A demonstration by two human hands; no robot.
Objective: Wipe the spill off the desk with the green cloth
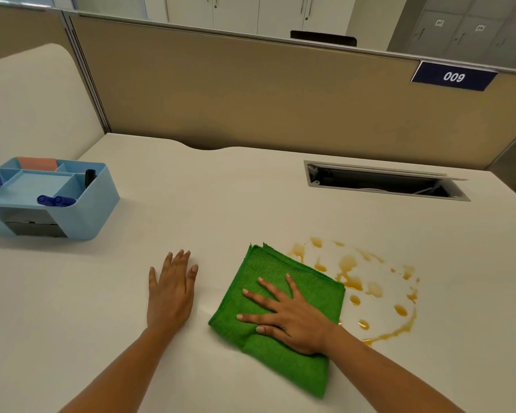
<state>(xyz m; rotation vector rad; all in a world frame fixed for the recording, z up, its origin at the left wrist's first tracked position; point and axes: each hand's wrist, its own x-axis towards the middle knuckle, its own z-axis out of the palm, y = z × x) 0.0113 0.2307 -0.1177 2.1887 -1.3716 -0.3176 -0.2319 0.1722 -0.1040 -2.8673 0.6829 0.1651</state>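
Note:
A folded green cloth point(268, 266) lies flat on the white desk point(221, 198), near the front middle. My right hand point(286, 317) rests palm down on top of it, fingers spread and pointing left. Just right of the cloth, an amber liquid spill point(355, 281) spreads in streaks and drops; the cloth's right edge touches its left side. My left hand point(170, 290) lies flat on the bare desk to the left of the cloth, fingers together, holding nothing.
A light blue desk organizer point(81, 210) with markers stands at the left. An open cable hatch point(382, 181) is set into the desk at the back right. A beige partition point(251, 90) with a "009" label point(454, 76) closes off the back.

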